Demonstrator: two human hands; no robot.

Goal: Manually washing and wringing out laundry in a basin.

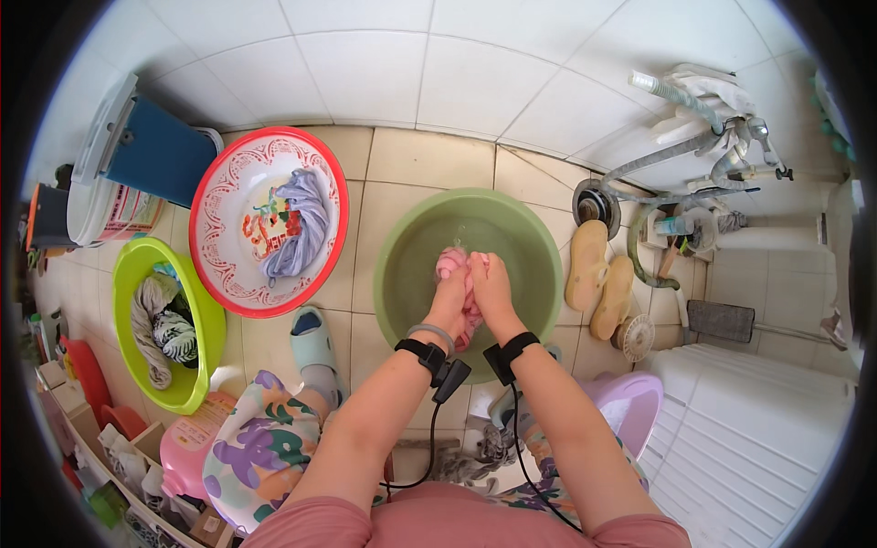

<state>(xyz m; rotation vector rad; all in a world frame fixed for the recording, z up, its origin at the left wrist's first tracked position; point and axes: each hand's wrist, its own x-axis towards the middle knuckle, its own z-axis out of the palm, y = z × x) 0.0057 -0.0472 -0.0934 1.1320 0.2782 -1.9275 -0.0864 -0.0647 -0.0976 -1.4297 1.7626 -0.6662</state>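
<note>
A pink cloth (455,264) is bunched between both my hands over a green basin (539,247) holding water. My left hand (449,298) grips the cloth from the left, my right hand (491,285) from the right, knuckles pressed together. More of the pink cloth hangs below my hands into the water. Black straps sit on both wrists, with cables running down.
A red-rimmed white basin (217,192) holds a twisted pale blue garment (304,224). A lime basin (130,274) holds wrung clothes. Tan slippers (598,279) lie right of the green basin, near a floor drain (594,205) and hoses. A purple stool (635,406) and a pink bottle (187,447) are nearby.
</note>
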